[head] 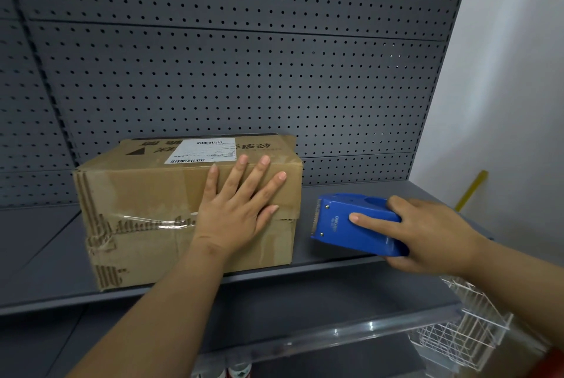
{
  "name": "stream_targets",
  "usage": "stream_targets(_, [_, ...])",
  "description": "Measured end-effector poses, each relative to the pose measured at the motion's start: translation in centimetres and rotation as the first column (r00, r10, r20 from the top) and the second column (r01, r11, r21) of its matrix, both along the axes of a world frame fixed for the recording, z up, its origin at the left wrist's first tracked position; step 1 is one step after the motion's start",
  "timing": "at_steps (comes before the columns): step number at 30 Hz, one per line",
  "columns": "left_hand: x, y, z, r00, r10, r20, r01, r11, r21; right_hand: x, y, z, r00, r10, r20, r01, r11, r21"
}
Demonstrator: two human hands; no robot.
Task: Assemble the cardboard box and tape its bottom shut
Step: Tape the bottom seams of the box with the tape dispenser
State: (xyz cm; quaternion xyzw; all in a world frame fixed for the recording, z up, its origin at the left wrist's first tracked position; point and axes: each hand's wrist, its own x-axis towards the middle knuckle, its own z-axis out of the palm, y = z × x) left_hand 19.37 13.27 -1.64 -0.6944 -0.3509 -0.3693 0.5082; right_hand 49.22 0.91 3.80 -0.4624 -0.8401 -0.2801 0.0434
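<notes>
Head view is showing the cardboard box (171, 209) sitting on the grey shelf (351, 194), turned on its side so that its flapped face is facing me, with the shipping label (201, 150) on the upper panel. Clear tape (152, 222) is running along the seam on the left half of that face, while the right half of the seam, near the box's right edge, is looking bare and slightly gaping. I am pressing my left hand (235, 209) flat against the face, fingers spread and straight, palm lying over the seam to hold the flaps in. My right hand (427, 237) is gripping the blue tape dispenser (357, 225), fingers wrapped round its body and the index finger lying along its side, its toothed blade pointing toward the box; it is just beside the box's right edge but not touching it. I am judging that I am in the taping step, partway along the seam. The next move is calling for bringing the dispenser onto the seam and carrying tape over the uncovered right end while my left hand is keeping the flaps pushed together. Behind the shelf a grey pegboard (244, 72) is rising, and a white wire basket (464, 335) is hanging lower right.
</notes>
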Motion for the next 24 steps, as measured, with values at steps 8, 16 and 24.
stream_targets(8, [-0.1, 0.0, -0.2, 1.000, 0.017, -0.006, -0.017, 1.000, 0.025, 1.4, -0.1, 0.0, 1.000, -0.025, 0.015, 0.026, 0.997, -0.076])
stream_targets(16, [0.0, 0.1, -0.5, 1.000, 0.021, -0.020, -0.021, 0.999, 0.027, 1.3, -0.4, 0.1, 0.993, -0.084, 0.081, 0.087, 0.996, -0.030])
stream_targets(24, [0.1, 0.0, -0.5, 1.000, -0.001, -0.011, 0.002, 0.999, 0.035, -3.5, 0.1, 1.3, 0.951, -0.244, 0.189, 0.270, 0.955, -0.125])
